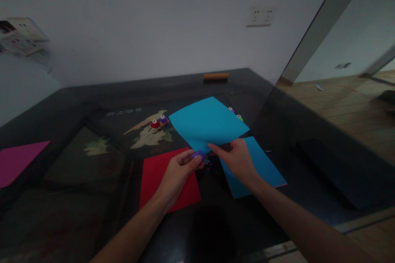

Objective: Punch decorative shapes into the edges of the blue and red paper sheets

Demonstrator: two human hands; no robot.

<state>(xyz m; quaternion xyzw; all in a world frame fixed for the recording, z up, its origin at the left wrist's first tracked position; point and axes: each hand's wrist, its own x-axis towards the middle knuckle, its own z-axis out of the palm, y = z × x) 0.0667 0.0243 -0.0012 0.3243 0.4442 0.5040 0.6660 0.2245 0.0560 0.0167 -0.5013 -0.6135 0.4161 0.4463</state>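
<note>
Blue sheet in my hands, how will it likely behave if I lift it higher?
The blue sheet is probably bendy rather than limp: it bows gently without folding over. It looks paper-thin, so it's likely light. With your left grip and right grip both near its closest corner, the far edge may flap.

Raised blue sheet (208, 121): smooth matt paper. Red sheet (154, 176), magenta sheet (23, 160), blue stack (262, 168): also matt paper. Held purple piece (198, 155): smooth plastic, slight shine. Small red piece (155, 124): plastic-looking. Tabletop (216, 191): glossy, reflective, glass-like. Wall (154, 28): smooth, matt. Socket (261, 16): plastic. Floor (333, 98): wood-look planks. Brown roll (216, 76): smooth, material unclear.
</note>
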